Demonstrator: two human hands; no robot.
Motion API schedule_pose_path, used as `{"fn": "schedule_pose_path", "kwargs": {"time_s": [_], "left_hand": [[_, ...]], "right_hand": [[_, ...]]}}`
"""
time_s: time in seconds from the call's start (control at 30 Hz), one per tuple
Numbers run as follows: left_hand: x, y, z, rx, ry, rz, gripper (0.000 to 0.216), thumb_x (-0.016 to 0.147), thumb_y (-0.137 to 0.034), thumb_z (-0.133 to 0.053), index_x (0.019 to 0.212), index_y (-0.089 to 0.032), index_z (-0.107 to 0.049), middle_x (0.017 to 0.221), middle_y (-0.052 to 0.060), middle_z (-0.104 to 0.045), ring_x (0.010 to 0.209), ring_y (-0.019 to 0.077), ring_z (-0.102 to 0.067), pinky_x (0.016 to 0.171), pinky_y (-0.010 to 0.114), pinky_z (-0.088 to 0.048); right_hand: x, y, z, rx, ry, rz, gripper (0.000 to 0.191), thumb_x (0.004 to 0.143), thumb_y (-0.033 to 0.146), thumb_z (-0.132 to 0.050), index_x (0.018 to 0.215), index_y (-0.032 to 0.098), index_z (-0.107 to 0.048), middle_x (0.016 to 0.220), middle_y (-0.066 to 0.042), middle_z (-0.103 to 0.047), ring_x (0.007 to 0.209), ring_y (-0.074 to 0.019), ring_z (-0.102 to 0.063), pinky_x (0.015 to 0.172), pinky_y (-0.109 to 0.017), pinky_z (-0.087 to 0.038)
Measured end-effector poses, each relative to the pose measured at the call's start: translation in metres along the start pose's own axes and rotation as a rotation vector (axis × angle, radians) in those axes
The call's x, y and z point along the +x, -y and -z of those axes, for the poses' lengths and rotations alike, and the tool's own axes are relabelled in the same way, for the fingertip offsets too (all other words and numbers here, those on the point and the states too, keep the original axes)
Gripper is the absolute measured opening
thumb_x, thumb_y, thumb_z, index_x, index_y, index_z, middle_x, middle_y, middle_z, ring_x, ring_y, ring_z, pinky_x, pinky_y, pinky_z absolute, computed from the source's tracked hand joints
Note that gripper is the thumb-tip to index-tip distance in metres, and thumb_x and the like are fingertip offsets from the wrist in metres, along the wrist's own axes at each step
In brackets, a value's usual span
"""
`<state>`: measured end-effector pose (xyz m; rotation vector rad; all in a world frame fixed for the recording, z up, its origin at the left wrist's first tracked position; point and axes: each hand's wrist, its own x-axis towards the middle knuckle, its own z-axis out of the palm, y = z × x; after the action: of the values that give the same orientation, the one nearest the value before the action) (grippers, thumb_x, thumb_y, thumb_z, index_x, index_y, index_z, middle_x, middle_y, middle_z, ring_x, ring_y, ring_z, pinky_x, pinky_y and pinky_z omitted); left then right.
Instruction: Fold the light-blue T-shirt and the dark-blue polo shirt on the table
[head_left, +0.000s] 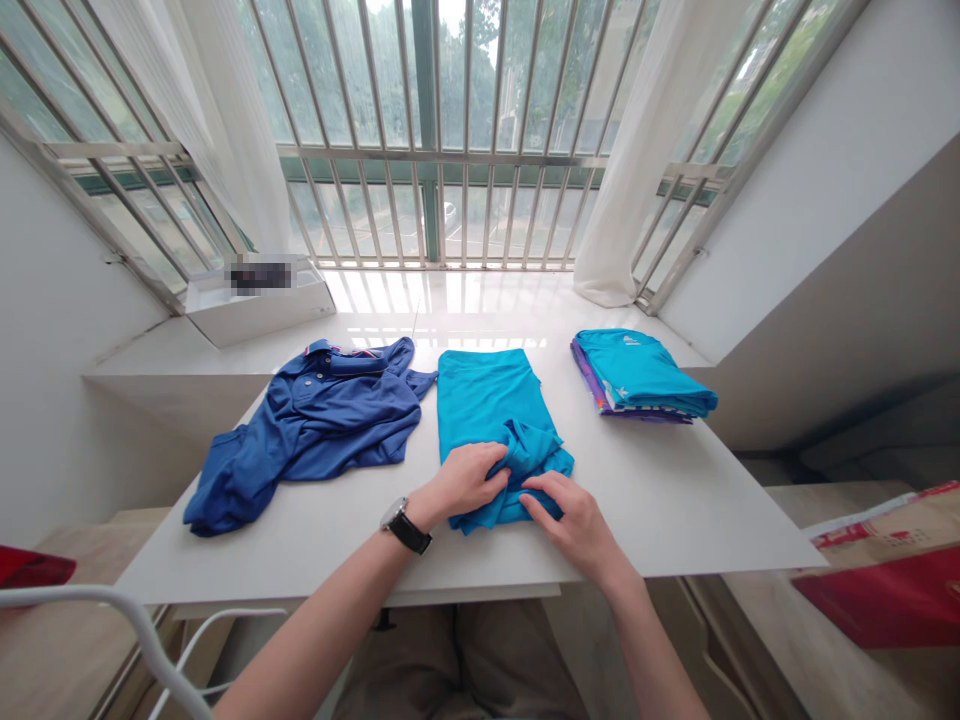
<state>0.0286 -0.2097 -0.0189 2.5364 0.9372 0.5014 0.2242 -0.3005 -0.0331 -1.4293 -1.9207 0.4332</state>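
Note:
A teal shirt [484, 400] lies partly folded in the middle of the white table [675, 500]. My left hand [469, 480], with a black watch on its wrist, is closed on the bunched cloth at the shirt's near end. My right hand [574, 520] pinches the same bunched fabric from the right side. A dark blue polo shirt [315, 425] lies spread and rumpled to the left. At the right rear sits a stack of folded clothes [637, 375], teal on top with a purple one below.
A white box [255, 305] rests on the window sill at the back left. Barred windows and white curtains close the far side. A red and brown package [885, 570] lies right of the table. White chair tubing [135, 620] shows at lower left.

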Motion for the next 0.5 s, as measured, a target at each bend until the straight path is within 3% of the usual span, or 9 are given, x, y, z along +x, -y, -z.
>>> {"fn": "schedule_pose_path", "kwargs": {"time_s": [0.27, 0.5], "left_hand": [[0.0, 0.0, -0.0003, -0.003, 0.003, -0.001, 0.018, 0.094, -0.026, -0.047, 0.076, -0.021, -0.047, 0.077, 0.001, -0.06, 0.072, 0.0164, -0.055, 0.064, 0.029, -0.036], [0.0001, -0.0001, 0.0001, -0.015, 0.005, 0.001, 0.018, 0.094, -0.026, -0.047, 0.076, -0.021, -0.048, 0.077, 0.0, -0.059, 0.072, 0.0164, -0.055, 0.065, 0.028, -0.036]], "right_hand": [[0.0004, 0.0015, 0.0011, 0.026, -0.006, 0.0, 0.018, 0.096, 0.035, -0.055, 0.098, 0.024, -0.068, 0.094, -0.006, -0.072, 0.086, -0.0224, -0.068, 0.079, -0.035, -0.055], [0.0001, -0.0042, 0.0034, 0.21, -0.039, -0.012, 0.017, 0.093, 0.038, -0.061, 0.098, 0.024, -0.069, 0.094, -0.005, -0.073, 0.087, -0.0206, -0.069, 0.079, -0.032, -0.056]]}}
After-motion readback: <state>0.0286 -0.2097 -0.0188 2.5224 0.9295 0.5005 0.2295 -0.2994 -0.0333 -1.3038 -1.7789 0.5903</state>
